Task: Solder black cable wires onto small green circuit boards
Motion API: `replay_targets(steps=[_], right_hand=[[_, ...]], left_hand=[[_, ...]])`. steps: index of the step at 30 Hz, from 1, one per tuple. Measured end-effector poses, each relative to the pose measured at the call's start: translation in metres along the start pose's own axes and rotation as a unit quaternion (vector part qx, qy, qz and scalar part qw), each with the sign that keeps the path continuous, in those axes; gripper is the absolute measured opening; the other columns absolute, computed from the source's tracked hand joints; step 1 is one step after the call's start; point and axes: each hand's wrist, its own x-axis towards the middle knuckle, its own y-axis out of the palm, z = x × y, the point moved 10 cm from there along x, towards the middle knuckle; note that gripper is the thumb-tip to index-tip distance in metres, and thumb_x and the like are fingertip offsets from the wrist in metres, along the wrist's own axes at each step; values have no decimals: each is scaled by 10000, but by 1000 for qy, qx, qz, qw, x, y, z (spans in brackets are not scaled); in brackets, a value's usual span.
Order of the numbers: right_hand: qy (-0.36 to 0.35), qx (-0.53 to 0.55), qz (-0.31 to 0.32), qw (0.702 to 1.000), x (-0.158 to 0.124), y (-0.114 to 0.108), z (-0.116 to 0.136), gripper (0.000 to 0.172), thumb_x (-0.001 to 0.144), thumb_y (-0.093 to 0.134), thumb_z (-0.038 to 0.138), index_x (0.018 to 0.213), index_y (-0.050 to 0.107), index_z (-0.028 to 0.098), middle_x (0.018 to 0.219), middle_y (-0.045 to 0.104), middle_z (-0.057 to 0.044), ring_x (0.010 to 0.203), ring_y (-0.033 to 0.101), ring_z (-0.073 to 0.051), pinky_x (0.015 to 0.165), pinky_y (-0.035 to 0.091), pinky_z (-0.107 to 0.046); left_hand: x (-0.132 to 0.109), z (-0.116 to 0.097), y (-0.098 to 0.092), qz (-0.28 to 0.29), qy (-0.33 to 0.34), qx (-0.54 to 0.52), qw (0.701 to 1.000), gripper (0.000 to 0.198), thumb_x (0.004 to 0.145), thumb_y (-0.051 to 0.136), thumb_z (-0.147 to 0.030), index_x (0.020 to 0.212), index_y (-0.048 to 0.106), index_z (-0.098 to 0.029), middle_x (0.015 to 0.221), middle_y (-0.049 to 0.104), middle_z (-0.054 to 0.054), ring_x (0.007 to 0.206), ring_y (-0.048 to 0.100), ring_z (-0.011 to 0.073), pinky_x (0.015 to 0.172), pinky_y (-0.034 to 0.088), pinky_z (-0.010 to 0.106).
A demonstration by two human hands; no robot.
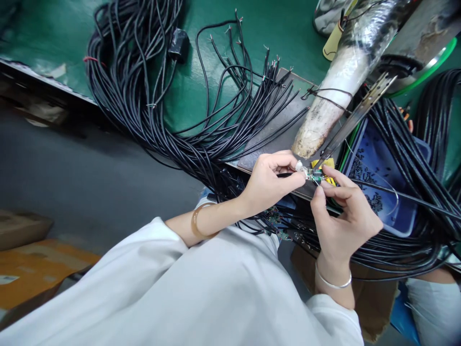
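Note:
Closed in a pinch, my left hand [274,180] grips the end of a black cable [284,175] beside a small green circuit board [315,177]. White finger covering shows at its index fingertip. My right hand [342,214] is closed too, thumb and fingers pinching a thin strand of solder wire [316,182] at the board's near side. A fixed soldering iron [345,129] slants down from the upper right, its tip right at the board. Behind the board lies a yellow piece [329,180], partly hidden by my right fingers.
A thick bundle of black cables [144,101] covers the green table [65,29] on the left. A foil-wrapped duct [324,110] hangs close above my hands. At right, a blue tray [399,218] holds small black parts under more cables [406,144]. Another person's knee [435,302] shows lower right.

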Motion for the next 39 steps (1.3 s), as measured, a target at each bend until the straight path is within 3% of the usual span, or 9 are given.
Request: replay_targets(steps=[16,28,39], right_hand=[[2,-12,31,999,-1,4,-2,135,823,720,124,889,636,207,1154,761,-65,946,770,-214,839,653,-355],[-24,-33,10,999,5,0,7,154,809,733,105,883,641,204,1119,768,-51,995,761,-218,845,645,-339],[-14,-43,5,999,3,-3,8,159,805,741,109,886,647,209,1121,772,-53,948,771,-228,741,632,-315]], left_hand=[[0,10,-1,7,-32,18,999,106,709,652,-164,640,575,-139,651,537,-23,620,491,67,590,428,187],[0,8,2,0,-33,-12,999,83,705,649,-144,648,591,-129,635,565,-23,597,511,62,579,433,184],[2,8,4,11,-48,-41,998,77,682,674,-139,644,608,-134,620,569,-33,577,494,57,561,442,181]])
